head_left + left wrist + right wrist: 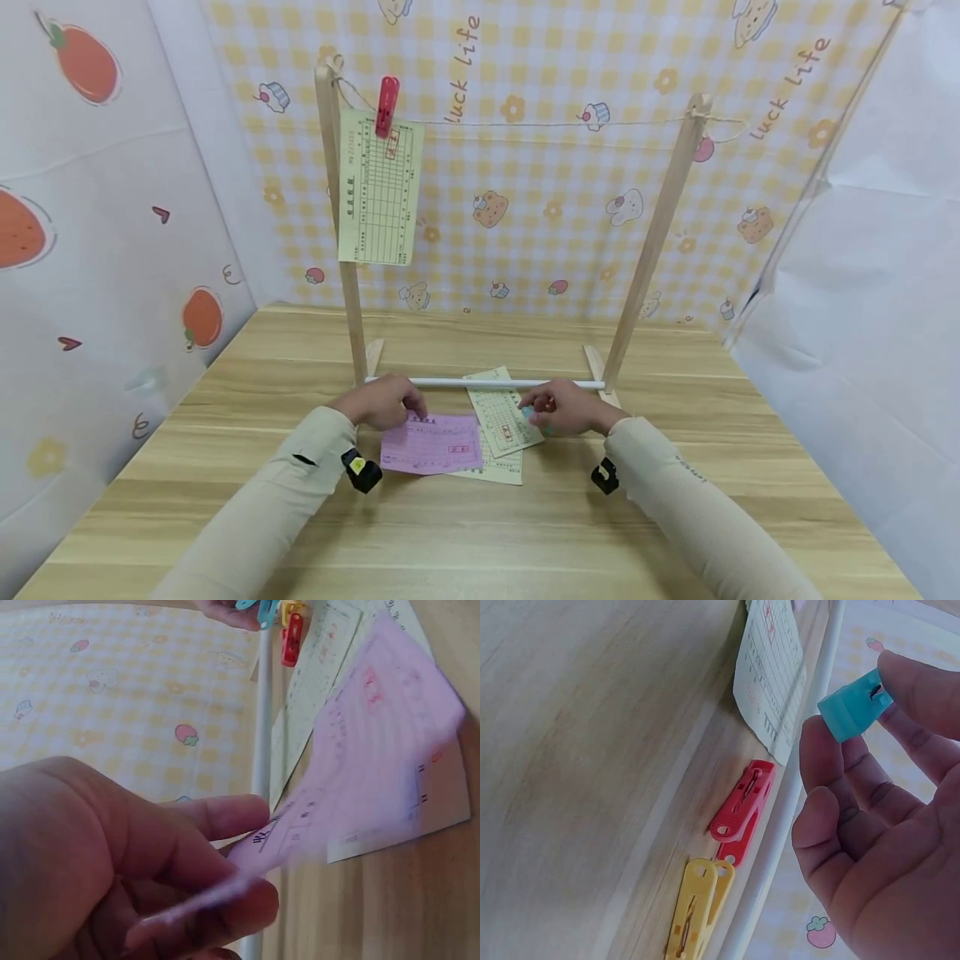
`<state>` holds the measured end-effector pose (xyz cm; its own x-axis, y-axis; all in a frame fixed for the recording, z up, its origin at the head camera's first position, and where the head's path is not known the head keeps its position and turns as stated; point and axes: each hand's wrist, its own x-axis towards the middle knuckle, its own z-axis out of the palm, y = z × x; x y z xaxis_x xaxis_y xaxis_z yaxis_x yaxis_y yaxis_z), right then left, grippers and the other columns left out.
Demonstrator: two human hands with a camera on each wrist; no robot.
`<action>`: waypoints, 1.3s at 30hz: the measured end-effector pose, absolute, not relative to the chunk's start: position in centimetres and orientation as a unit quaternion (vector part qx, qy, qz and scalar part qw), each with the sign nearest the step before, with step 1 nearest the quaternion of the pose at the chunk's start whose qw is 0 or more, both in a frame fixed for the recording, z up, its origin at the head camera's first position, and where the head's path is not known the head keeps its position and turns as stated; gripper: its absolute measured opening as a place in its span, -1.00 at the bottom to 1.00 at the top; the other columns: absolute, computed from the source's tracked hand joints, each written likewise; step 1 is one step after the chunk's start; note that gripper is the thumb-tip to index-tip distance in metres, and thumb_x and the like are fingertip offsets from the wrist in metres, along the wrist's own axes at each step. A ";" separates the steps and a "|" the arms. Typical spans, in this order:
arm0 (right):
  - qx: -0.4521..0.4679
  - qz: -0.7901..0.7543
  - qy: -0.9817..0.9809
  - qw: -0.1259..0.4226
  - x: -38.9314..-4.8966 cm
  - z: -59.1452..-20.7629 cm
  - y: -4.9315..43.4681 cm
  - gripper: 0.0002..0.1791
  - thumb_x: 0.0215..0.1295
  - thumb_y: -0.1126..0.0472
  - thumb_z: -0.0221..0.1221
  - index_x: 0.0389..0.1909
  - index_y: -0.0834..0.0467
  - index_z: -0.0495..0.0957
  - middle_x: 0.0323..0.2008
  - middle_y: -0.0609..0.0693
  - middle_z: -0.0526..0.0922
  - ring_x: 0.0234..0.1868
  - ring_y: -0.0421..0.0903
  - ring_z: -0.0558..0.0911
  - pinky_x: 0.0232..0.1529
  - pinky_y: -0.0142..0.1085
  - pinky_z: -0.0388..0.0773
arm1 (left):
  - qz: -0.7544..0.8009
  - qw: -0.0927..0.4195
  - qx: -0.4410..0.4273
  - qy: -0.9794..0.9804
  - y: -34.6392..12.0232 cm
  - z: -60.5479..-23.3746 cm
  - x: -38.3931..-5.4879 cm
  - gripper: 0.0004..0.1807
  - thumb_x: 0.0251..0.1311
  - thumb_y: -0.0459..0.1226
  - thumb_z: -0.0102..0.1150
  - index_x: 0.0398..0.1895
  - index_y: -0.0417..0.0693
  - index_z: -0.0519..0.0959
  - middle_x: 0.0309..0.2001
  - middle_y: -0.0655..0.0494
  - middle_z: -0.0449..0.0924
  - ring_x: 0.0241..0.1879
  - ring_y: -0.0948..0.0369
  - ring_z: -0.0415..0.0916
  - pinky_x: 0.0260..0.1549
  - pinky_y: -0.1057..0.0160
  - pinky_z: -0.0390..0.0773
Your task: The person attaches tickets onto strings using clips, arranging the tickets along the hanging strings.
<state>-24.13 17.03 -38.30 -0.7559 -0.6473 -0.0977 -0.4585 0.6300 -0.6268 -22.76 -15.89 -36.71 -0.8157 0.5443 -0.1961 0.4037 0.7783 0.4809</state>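
Observation:
My left hand [384, 402] pinches one edge of a pink printed receipt slip [431, 446] between thumb and fingers. In the left wrist view the pink slip [375, 727] bends upward from that grip, above other paper. A teal clothespin [855, 705] is pinched between the thumb and fingers of my right hand [566, 407], near the white bar. Pale green slips lie beside and partly beneath the pink one: a tilted slip [495, 408] and a lower slip [504, 471]. Red [742, 802] and yellow clothespins [694, 907] lie on the table by the right hand.
A wooden frame stands behind, with a left post [348, 308], a right post [652, 242] and a white bottom bar [450, 382]. On its string [525, 124], a red clothespin [387, 107] holds a pale green slip [378, 192]. Patterned cloth [555, 50] hangs behind.

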 end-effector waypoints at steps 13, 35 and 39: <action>-0.303 -0.284 0.899 0.142 -24.3 -37.7 17.0 -0.73 0.33 0.28 0.18 0.02 0.21 0.61 -0.18 -0.02 0.65 -0.20 -0.13 0.59 -0.17 -0.24 0.57 | 0.241 0.167 0.277 0.915 -17.5 -35.6 -23.0 -0.60 -0.04 -0.63 -0.06 -0.27 -0.12 0.67 -0.33 0.11 0.56 -0.29 0.20 0.48 -0.34 0.27 0.52; -0.297 -0.340 0.878 0.160 -24.6 -36.3 16.7 -0.85 0.34 0.36 0.15 -0.14 0.36 0.55 -0.30 0.08 0.60 -0.48 0.18 0.62 -0.54 -0.29 0.58 | 0.291 0.145 0.275 0.905 -17.7 -33.6 -22.5 -0.60 0.03 -0.63 -0.04 -0.22 -0.10 0.66 -0.20 0.08 0.59 -0.16 0.10 0.55 -0.21 0.14 0.60; -0.298 -0.343 0.877 0.158 -24.7 -36.1 16.7 -0.86 0.34 0.36 0.15 -0.15 0.35 0.54 -0.27 0.10 0.61 -0.45 0.20 0.63 -0.49 -0.28 0.60 | 0.299 0.139 0.270 0.905 -17.4 -33.2 -22.4 -0.63 0.09 -0.61 -0.04 -0.20 -0.12 0.66 -0.17 0.04 0.60 -0.21 0.13 0.57 -0.26 0.18 0.61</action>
<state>-24.70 16.70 -36.13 -0.7726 -0.6305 -0.0740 -0.4133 0.5880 -0.6953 -22.41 -17.40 -33.16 -0.8151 0.5721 -0.0907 0.4057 0.6756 0.6157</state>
